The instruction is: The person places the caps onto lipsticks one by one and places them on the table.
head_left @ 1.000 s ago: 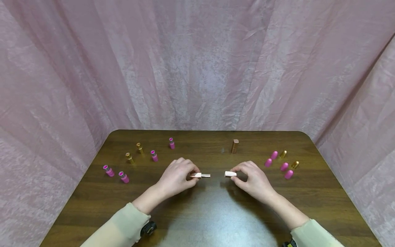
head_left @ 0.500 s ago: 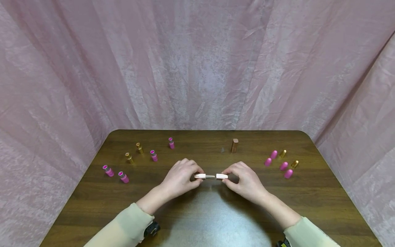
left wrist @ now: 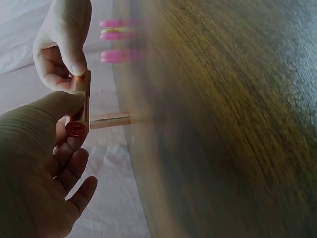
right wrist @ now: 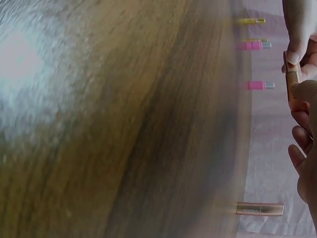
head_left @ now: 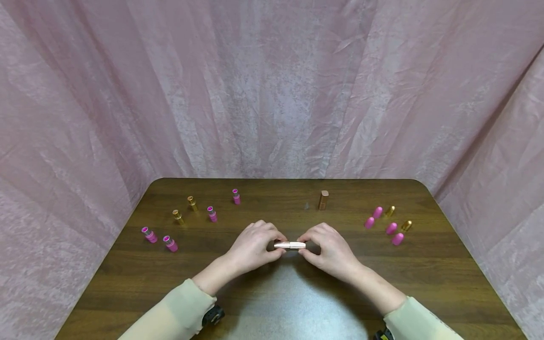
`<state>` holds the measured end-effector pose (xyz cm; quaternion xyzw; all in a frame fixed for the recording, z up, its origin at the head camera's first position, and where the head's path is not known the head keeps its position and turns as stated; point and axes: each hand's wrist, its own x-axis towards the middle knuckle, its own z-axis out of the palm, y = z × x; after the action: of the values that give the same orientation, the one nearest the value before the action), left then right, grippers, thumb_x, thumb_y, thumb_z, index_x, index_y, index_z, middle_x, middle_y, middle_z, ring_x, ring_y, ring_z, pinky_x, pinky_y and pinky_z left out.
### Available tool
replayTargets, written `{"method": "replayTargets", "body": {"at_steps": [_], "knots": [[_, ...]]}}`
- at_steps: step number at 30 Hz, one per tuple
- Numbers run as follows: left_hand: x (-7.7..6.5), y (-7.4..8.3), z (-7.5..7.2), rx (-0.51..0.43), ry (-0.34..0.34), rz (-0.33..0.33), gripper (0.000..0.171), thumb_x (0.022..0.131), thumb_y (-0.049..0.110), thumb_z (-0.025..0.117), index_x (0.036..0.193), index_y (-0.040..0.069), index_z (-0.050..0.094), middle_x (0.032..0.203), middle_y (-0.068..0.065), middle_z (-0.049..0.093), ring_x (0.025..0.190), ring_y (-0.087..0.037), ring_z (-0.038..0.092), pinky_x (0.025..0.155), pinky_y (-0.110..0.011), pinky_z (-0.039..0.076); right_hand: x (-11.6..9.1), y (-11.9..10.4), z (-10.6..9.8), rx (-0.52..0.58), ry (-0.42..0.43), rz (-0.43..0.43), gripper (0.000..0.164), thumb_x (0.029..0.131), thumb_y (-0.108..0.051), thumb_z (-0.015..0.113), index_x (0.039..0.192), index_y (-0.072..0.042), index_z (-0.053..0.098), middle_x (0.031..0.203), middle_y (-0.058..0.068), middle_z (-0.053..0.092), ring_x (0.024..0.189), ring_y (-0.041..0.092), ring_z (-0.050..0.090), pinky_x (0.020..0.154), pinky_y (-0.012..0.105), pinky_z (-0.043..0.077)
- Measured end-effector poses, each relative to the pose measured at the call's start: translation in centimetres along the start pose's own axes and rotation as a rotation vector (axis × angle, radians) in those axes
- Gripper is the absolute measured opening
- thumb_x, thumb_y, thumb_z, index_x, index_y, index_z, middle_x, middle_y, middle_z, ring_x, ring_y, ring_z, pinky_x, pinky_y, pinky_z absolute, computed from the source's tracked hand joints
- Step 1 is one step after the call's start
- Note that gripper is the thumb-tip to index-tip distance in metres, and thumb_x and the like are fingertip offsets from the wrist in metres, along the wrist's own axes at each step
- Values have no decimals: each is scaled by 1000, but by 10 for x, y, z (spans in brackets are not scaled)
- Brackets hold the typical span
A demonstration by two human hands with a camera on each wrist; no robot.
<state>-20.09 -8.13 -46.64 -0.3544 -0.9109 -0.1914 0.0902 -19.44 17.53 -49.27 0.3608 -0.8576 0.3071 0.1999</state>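
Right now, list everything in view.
Table: 1, brown, foreground
Curtain: count unclear, pink, behind
Standing tube: 1, rose gold, back, near centre
Speck: 1, grey, back
Pink tubes: 4, pink and silver, left
Gold tubes: 2, gold, left
Pink caps: 4, pink, right
Gold caps: 2, gold, right
Held tube: 1, rose gold, centre
Wrist devices: 2, black, bottom
Sleeves: 2, green, bottom
Left hand: 1, bare, pinching held tube's left end
Right hand: 1, bare, pinching its right end

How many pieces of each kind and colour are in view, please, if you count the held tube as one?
Pink open tubes: 4
Gold open tubes: 2
Pink caps: 4
Gold caps: 2
Rose-gold standing tube: 1
Rose-gold held tube: 1
Total: 14
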Motion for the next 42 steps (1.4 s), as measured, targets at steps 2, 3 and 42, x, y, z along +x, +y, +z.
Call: {"method": "replayTargets", "body": {"at_steps": [2, 3, 42], "knots": [[1, 1, 0, -2, -4, -6, 15, 85, 30, 82, 98, 27, 77, 96, 15, 66, 89, -10, 53, 78, -31, 44, 0, 0, 1, 1, 7, -9, 22, 80, -21, 88, 97, -22, 74, 98, -14, 69, 98, 10, 60, 85, 37, 50], [1, 2, 0, -2, -3, -6, 15, 85, 30, 82, 99, 27, 77, 97, 14, 66, 89, -10, 53, 78, -32, 44, 0, 0, 1, 3, 10, -11, 22, 80, -21, 88, 97, -22, 74, 97, -14, 69, 98, 10, 60, 85, 37, 50], [53, -13, 26, -81, -58, -179, 18, 90, 37, 78, 104, 26, 75, 92, 17, 69, 90, -11, 59, 85, -37, 47, -19, 16, -33, -259, -221, 207, 64, 92, -49, 73, 144, -14, 59, 141, 7, 60, 133, 32, 51, 108, 57, 39]]}}
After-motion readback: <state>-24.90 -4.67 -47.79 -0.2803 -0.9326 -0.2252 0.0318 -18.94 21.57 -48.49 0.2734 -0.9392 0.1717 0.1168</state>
